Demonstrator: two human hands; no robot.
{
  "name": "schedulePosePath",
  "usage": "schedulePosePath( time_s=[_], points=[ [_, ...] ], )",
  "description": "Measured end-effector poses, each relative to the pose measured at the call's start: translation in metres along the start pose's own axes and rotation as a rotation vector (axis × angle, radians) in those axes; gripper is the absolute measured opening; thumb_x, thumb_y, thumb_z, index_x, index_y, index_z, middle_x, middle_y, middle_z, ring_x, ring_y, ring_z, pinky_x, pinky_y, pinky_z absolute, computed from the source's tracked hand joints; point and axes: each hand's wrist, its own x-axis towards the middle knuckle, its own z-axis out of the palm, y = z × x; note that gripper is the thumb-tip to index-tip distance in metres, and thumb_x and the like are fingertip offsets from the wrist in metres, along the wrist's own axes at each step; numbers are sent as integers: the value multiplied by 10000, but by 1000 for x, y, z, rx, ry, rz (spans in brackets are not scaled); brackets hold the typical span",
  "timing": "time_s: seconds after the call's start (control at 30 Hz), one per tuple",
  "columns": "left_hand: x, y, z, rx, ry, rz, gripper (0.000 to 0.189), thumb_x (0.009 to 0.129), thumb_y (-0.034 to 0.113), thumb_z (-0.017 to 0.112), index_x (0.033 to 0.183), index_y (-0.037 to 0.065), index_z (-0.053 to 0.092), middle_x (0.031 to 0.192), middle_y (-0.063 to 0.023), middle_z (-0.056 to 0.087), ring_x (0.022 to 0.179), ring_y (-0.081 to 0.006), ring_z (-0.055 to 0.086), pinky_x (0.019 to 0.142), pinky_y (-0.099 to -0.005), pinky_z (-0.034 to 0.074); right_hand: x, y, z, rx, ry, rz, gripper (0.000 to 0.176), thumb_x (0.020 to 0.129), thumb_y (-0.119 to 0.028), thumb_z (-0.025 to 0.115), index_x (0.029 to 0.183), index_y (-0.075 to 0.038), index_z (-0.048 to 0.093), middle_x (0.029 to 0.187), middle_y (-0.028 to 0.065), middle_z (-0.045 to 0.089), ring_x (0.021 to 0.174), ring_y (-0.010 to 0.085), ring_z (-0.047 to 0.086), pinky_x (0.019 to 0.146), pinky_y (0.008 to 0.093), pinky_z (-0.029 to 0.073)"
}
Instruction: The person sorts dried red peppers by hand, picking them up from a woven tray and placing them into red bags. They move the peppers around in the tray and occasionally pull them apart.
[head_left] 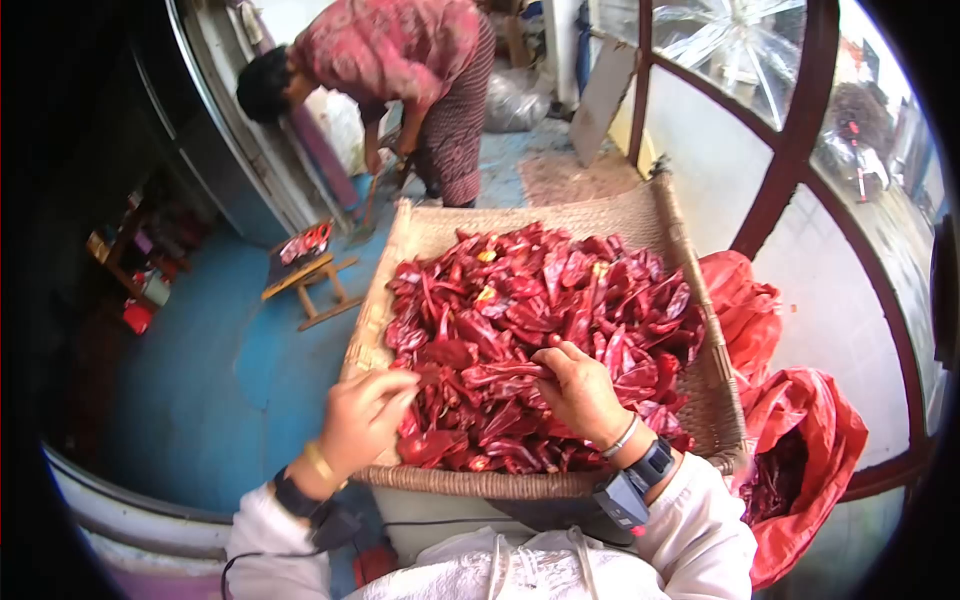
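A woven tray (pixel 545 486) in front of me holds a heap of wrinkled, dried red chili peppers (pixel 540 290). Over the near middle of the heap, my right hand (pixel 582 395) is closed, its thumb and fingers on the end of one long dried chili pepper (pixel 505 373) that points left. My left hand (pixel 365 418) hovers by the tray's left rim, fingers curled together in a pinch; whatever is between its fingertips cannot be made out. Both wrists wear bracelets and dark straps with small devices.
Red plastic bags (pixel 800 440) stand against the tray's right side, one open with dark peppers inside. A small wooden stool (pixel 312 280) is on the blue floor (pixel 215 345) to the left. Behind the tray, another person (pixel 400 60) bends over holding a handle. Framed window panels (pixel 790 200) line the right.
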Motion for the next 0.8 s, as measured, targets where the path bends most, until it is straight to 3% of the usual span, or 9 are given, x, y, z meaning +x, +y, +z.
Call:
schedulePosePath(
  time_s=[0.07,0.1,0.23,0.33,0.47,0.53,0.57,0.7,0.8],
  points=[
    [30,-19,41,-236,-58,-47,275,782,19,642,1053,15,592,977,-89,603,811,-134,613,666,-258,512,1,10,0,-123,-17,1,231,729,-90,637,946,-47,571,854,135,559,797,338,585,677,419,489],
    [42,-25,59,-235,-103,-55,329,763,57,677,1076,19,582,1022,-107,587,876,-185,607,726,-284,510,2,12,-1,-182,-27,17,213,733,-98,633,931,-51,573,849,130,561,797,333,587,677,417,490],
    [53,-42,109,-61,-189,292,398,760,207,706,1094,31,579,1095,-148,575,1010,-314,564,880,-368,460,0,28,5,-293,-85,-68,169,736,-147,622,871,-73,553,812,130,565,728,324,602,623,414,501],
    [34,-48,115,-95,-316,167,326,756,186,707,1033,36,622,996,-139,637,927,-311,617,828,-366,494,1,25,12,-261,-82,-89,260,730,-199,649,927,-71,537,822,142,580,731,319,611,624,415,506],
    [20,-47,129,-197,-257,46,237,794,73,660,1017,0,622,880,-107,673,758,-193,660,690,-288,526,-1,9,19,-174,-52,-64,277,761,-235,649,942,-67,525,808,123,592,744,308,615,621,415,500],
    [22,-45,129,-580,-264,-434,202,853,60,611,1049,10,616,862,-42,669,737,-96,633,621,-228,499,1,6,15,-81,-2,7,334,772,-255,654,1018,-66,530,831,135,594,780,326,607,654,421,492],
    [24,-50,128,-658,-258,-484,181,883,47,569,1055,1,601,849,-19,651,701,-78,618,586,-200,484,2,6,12,-30,49,28,353,776,-264,656,1040,-67,530,844,139,594,793,334,602,669,422,489],
    [32,-61,124,-756,-144,-472,96,897,35,529,991,18,524,837,-31,628,673,-77,599,582,-204,489,10,15,-11,-161,68,101,346,760,-327,677,948,-59,566,867,134,589,826,312,591,706,408,488],
    [42,-45,107,-821,-98,-459,70,898,26,501,966,29,484,873,-59,621,716,-100,608,611,-212,506,6,42,-46,-506,33,262,353,718,-343,707,912,-72,592,909,117,594,870,291,585,726,392,499]
  ],
)
